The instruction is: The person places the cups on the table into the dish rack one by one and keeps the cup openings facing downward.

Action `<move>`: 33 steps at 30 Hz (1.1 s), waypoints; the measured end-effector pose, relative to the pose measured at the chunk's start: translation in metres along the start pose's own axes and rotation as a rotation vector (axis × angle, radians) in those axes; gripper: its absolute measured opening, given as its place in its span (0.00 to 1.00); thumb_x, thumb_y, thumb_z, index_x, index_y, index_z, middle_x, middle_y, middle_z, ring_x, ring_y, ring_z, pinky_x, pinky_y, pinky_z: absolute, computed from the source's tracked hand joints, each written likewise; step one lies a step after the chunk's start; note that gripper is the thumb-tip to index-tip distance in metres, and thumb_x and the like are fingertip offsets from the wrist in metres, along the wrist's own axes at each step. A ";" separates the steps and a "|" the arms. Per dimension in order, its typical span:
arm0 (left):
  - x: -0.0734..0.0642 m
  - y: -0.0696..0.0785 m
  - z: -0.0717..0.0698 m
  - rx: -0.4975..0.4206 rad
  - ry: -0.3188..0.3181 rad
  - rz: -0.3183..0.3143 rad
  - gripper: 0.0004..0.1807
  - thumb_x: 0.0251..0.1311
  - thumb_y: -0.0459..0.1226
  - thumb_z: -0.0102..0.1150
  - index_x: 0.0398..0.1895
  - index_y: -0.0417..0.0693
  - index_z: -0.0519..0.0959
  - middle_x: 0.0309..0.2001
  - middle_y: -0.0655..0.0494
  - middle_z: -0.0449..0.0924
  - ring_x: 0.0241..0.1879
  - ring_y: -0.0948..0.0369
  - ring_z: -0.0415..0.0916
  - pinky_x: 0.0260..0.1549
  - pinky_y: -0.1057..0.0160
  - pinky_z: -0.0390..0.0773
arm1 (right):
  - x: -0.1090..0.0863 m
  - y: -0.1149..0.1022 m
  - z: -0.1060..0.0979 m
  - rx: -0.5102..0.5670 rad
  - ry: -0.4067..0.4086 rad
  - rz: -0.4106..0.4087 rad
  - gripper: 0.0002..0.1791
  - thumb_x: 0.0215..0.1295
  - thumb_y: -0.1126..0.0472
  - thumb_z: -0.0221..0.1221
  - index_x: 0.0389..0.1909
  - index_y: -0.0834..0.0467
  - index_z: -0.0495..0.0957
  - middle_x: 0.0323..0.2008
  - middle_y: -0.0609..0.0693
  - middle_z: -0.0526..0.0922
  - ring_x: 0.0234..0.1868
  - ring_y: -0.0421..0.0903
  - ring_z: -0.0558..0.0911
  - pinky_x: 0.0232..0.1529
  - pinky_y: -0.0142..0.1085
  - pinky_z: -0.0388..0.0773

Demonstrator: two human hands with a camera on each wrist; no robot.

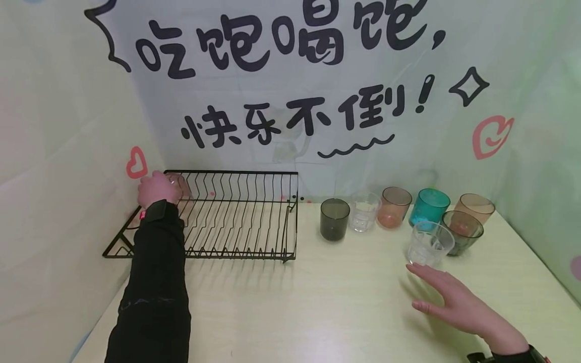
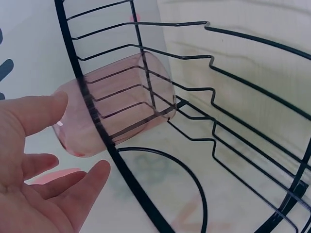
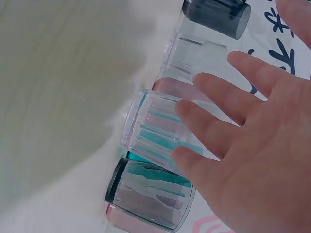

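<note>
My left hand [image 1: 156, 190] is at the back left corner of a black wire dish rack [image 1: 229, 172]. Beside it a pink see-through cup [image 2: 124, 99] leans among the rack's wires. In the left wrist view, the thumb overlaps the cup's closed end, while the other fingers stay loosely spread just below it. My right hand [image 1: 454, 297] hovers over the table's right side with extended fingers, holding nothing. Its fingertips are close to a clear ribbed glass [image 1: 428, 244], which overlaps a grey glass [image 1: 463, 233] behind it.
Along the back right stand a dark grey cup [image 1: 335, 220], another clear glass [image 1: 363, 214], a pink cup [image 1: 394, 209], a teal cup [image 1: 428, 206] and a light brown cup [image 1: 481, 205]. A printed cloth [image 1: 281, 91] hangs behind the pale table [image 1: 313, 302].
</note>
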State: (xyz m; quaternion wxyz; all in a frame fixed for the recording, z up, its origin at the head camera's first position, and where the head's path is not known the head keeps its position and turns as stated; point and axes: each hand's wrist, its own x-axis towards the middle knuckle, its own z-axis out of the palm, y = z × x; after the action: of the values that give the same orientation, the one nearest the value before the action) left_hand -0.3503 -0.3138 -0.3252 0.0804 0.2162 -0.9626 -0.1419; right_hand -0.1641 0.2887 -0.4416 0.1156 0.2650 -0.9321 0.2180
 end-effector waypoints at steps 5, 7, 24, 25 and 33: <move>0.000 0.002 -0.007 0.019 -0.030 0.035 0.28 0.58 0.46 0.46 0.50 0.28 0.60 0.49 0.28 0.63 0.46 0.37 0.63 0.33 0.43 0.72 | 0.003 -0.001 -0.004 -0.012 -0.008 -0.012 0.36 0.49 0.44 0.62 0.61 0.47 0.64 0.58 0.48 0.69 0.57 0.48 0.67 0.50 0.43 0.63; -0.002 0.003 -0.010 0.030 -0.048 0.054 0.29 0.57 0.46 0.46 0.50 0.28 0.60 0.49 0.27 0.63 0.45 0.37 0.63 0.32 0.44 0.72 | 0.004 -0.002 -0.006 -0.020 -0.004 -0.025 0.36 0.49 0.43 0.62 0.61 0.48 0.64 0.57 0.48 0.70 0.56 0.49 0.68 0.50 0.45 0.63; -0.014 0.025 -0.026 0.076 -0.095 0.122 0.26 0.48 0.47 0.57 0.42 0.35 0.65 0.38 0.37 0.67 0.36 0.42 0.63 0.26 0.48 0.69 | 0.013 -0.008 -0.022 -0.011 -0.060 -0.003 0.37 0.50 0.41 0.60 0.60 0.52 0.65 0.56 0.52 0.71 0.55 0.55 0.69 0.50 0.54 0.65; -0.014 0.025 -0.027 0.078 -0.097 0.125 0.26 0.48 0.47 0.58 0.42 0.36 0.66 0.39 0.37 0.67 0.37 0.42 0.63 0.27 0.48 0.69 | 0.014 -0.008 -0.022 -0.011 -0.062 0.000 0.37 0.50 0.41 0.60 0.60 0.52 0.65 0.56 0.53 0.71 0.55 0.56 0.69 0.50 0.55 0.65; -0.021 0.027 -0.034 0.097 -0.092 0.204 0.23 0.52 0.47 0.54 0.41 0.36 0.69 0.40 0.35 0.69 0.36 0.41 0.65 0.26 0.45 0.70 | 0.015 -0.011 -0.029 -0.028 -0.014 -0.021 0.36 0.49 0.43 0.62 0.59 0.53 0.66 0.54 0.53 0.72 0.54 0.55 0.70 0.49 0.52 0.65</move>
State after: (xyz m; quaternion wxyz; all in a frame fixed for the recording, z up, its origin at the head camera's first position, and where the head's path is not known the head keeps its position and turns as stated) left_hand -0.3355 -0.2891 -0.2869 0.0398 0.1140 -0.9880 -0.0959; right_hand -0.1680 0.2871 -0.4076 0.1151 0.2748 -0.9330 0.2017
